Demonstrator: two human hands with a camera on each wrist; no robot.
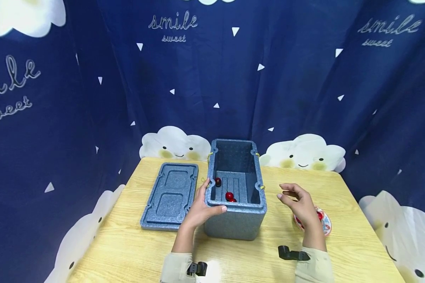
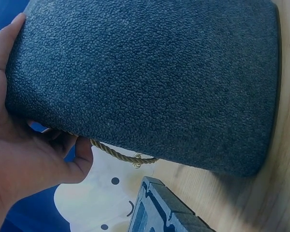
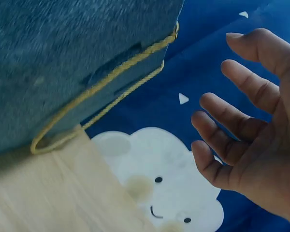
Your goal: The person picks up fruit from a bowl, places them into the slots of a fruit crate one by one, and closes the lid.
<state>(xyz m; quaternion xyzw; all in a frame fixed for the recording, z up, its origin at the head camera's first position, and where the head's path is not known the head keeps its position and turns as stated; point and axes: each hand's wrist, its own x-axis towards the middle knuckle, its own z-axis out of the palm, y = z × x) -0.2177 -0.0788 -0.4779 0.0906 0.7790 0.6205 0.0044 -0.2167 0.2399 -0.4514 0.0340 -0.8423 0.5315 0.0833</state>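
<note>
A blue-grey foam box (image 1: pixel 235 224) stands without its lid, with a dark cherry (image 1: pixel 218 181) and brighter red cherries (image 1: pixel 229 196) on its floor. My left hand (image 1: pixel 202 208) grips the box's near left corner, thumb along the front wall and fingers at the left side. In the left wrist view the fingers curl beside a yellow rope handle (image 2: pixel 118 153). To the right of the box, my right hand (image 1: pixel 301 202) hovers with loosely bent fingers and nothing between them. Partly hidden under it is a patterned plate (image 1: pixel 327 226) with red cherries (image 1: pixel 320 215).
The box's lid (image 1: pixel 170 192) lies on the wooden table (image 1: pixel 127 245) to the left of the box. Another yellow rope handle (image 3: pixel 111 77) hangs on the box's right side. A dark blue curtain (image 1: pixel 198 70) with clouds surrounds the table.
</note>
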